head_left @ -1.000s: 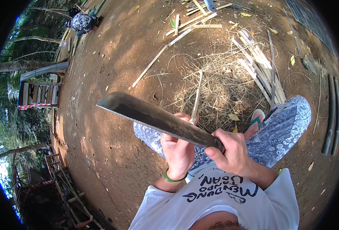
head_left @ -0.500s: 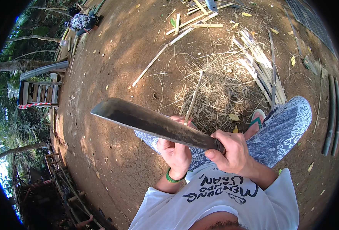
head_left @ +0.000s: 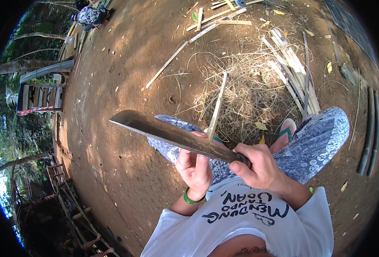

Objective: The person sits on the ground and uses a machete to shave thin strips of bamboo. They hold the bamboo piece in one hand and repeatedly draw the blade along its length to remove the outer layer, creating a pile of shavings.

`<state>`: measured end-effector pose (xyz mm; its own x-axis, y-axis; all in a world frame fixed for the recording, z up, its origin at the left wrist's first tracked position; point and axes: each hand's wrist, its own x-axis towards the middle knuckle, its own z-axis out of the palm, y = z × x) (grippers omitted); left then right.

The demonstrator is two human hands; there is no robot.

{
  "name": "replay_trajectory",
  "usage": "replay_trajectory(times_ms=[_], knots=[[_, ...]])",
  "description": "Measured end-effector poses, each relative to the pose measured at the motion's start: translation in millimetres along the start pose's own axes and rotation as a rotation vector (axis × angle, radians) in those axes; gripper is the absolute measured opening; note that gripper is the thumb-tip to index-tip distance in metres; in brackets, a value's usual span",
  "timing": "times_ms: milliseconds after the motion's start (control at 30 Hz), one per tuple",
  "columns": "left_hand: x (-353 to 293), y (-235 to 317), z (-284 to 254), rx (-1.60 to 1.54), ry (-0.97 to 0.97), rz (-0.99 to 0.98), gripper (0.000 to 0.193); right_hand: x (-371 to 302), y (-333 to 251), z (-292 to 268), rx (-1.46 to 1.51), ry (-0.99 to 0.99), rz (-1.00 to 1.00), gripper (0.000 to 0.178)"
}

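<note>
At the far left, a wooden stand [head_left: 39,96] can be seen, well away from the hands. Next, the tip of a big knife [head_left: 172,136] is pointed left, out into open air, perhaps so that nobody's leg is poked. The left hand [head_left: 194,171] is tucked by the blade, with its fingers partly hidden. A thin pale strip [head_left: 217,106] seems to be pinched there by its low end, and its top is left sticking up and forward, away from the shirt. The strip is crossed by the blade; whether they touch cannot be told. Curly shavings [head_left: 245,103] are heaped on the ground past the strip, close enough to be dropped on. The knife's handle is gripped tight by the right hand [head_left: 258,167], likely so the blade is kept steady. Farther right, more strips [head_left: 293,64] are laid side by side, probably to be kept tidy and near.
</note>
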<state>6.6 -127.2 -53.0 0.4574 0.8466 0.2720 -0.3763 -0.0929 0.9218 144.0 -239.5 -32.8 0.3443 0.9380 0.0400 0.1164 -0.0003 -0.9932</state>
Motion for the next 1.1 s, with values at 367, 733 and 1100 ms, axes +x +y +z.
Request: replay_trajectory(times_ms=[367,733,1100], knots=[[7,6,-13,0.115,-0.164,-0.036,0.026,1,-8,-13,0.015,-0.065,0.028,0.059],[-5,17,-25,-0.08,-0.03,-0.314,0.043,-5,8,-15,0.01,-0.197,0.077,0.053],[-18,16,-28,-0.098,-0.049,-0.401,0.034,-3,1,-25,-0.148,-0.328,0.125,0.059]])
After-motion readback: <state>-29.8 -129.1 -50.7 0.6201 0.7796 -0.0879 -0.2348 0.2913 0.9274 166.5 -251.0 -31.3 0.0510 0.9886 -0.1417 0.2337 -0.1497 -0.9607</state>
